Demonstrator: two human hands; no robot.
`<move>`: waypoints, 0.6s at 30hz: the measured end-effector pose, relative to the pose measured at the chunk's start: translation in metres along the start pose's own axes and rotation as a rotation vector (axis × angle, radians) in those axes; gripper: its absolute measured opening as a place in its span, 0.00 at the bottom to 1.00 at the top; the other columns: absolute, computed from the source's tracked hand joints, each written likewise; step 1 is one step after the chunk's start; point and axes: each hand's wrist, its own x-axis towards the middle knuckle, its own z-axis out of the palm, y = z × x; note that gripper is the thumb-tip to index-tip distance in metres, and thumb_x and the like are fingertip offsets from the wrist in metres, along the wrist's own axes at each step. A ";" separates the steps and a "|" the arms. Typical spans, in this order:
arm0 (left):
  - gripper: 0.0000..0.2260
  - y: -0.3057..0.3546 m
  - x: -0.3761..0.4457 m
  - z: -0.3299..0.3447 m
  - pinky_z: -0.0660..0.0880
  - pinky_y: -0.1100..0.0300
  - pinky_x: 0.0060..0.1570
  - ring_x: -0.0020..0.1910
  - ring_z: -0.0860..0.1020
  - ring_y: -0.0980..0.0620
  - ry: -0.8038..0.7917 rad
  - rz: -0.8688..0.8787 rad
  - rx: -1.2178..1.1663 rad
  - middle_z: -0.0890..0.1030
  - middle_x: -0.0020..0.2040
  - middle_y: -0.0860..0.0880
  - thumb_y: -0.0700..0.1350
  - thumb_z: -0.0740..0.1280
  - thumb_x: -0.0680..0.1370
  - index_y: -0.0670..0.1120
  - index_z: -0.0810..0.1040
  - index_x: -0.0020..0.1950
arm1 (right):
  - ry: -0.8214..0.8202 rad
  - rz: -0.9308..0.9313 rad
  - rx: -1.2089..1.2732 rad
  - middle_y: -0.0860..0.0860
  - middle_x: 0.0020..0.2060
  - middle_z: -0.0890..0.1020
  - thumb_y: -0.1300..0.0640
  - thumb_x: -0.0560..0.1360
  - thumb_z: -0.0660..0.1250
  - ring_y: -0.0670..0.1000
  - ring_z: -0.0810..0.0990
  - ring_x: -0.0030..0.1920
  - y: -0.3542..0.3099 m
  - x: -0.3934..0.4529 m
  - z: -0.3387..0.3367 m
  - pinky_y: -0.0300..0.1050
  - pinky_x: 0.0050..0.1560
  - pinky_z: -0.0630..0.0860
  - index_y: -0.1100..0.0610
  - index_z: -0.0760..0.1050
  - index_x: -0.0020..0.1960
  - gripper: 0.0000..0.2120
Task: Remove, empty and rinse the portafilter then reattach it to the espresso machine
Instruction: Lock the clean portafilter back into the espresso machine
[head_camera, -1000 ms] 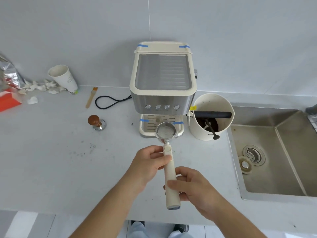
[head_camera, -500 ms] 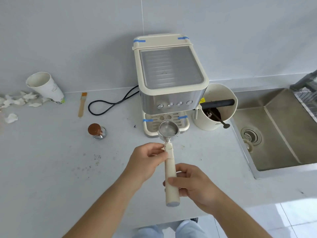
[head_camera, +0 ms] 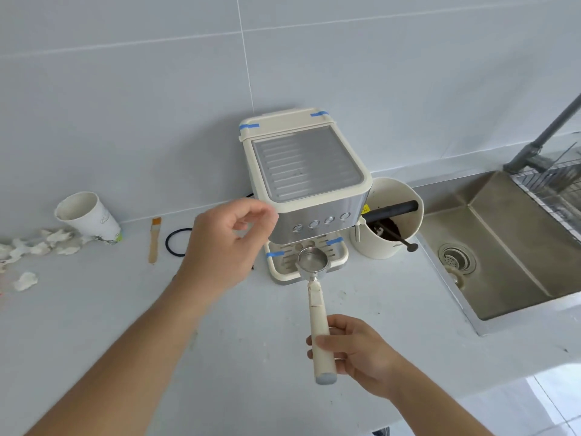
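Fingers of the right hand (head_camera: 352, 350) were wrapped around the lower half of the cream handle of the portafilter (head_camera: 316, 297), holding it level with the metal basket pointing to twelve o'clock, just in front of the drip tray of the espresso machine (head_camera: 306, 180). Fingers of the left hand (head_camera: 226, 247) were loosely curled and held nothing; that hand was raised at about nine o'clock of the machine, close to its left front corner, though contact could not be confirmed. A second before, the left hand had been gripping the neck of the handle; it had since released and risen toward the machine body, leaving the right hand as sole support. In my judgement this indicated preparation for reattachment, the free hand being placed to steady the machine while the portafilter was offered up to the group head. The basket appeared bare metal with no grounds visible, consistent with emptying and rinsing being complete. A knock box (head_camera: 388, 215) holding dark grounds stood at three o'clock of the machine, with the sink (head_camera: 515, 256) beyond it. A tilted paper cup (head_camera: 86, 217) and a small brush (head_camera: 154, 239) lay on the bench (head_camera: 94, 309) at nine o'clock, well clear of the work. The portafilter was not yet locked in.
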 end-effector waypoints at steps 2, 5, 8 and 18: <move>0.04 0.005 0.019 0.002 0.72 0.73 0.47 0.46 0.80 0.63 -0.018 0.096 0.088 0.84 0.44 0.61 0.46 0.70 0.77 0.52 0.84 0.45 | -0.017 0.004 0.024 0.58 0.47 0.83 0.64 0.67 0.73 0.58 0.84 0.45 -0.003 0.006 0.002 0.50 0.44 0.80 0.65 0.77 0.58 0.20; 0.07 0.006 0.052 0.014 0.71 0.71 0.49 0.46 0.79 0.64 -0.099 0.184 0.214 0.85 0.48 0.56 0.49 0.69 0.77 0.49 0.84 0.49 | -0.015 -0.001 0.033 0.58 0.46 0.82 0.66 0.69 0.72 0.58 0.84 0.45 -0.011 0.017 0.004 0.52 0.45 0.81 0.64 0.77 0.58 0.18; 0.13 0.007 0.081 0.029 0.75 0.57 0.56 0.54 0.80 0.52 -0.216 0.255 0.336 0.83 0.57 0.54 0.54 0.66 0.77 0.50 0.82 0.57 | 0.009 0.001 0.044 0.58 0.46 0.82 0.67 0.72 0.71 0.59 0.85 0.45 -0.020 0.030 0.006 0.53 0.45 0.81 0.63 0.76 0.58 0.15; 0.33 -0.008 0.135 0.065 0.47 0.46 0.77 0.79 0.52 0.57 -0.560 0.309 0.586 0.57 0.81 0.55 0.69 0.53 0.74 0.59 0.62 0.76 | -0.007 -0.076 0.062 0.54 0.45 0.83 0.68 0.71 0.71 0.59 0.83 0.48 -0.032 0.057 0.007 0.59 0.51 0.81 0.60 0.75 0.58 0.17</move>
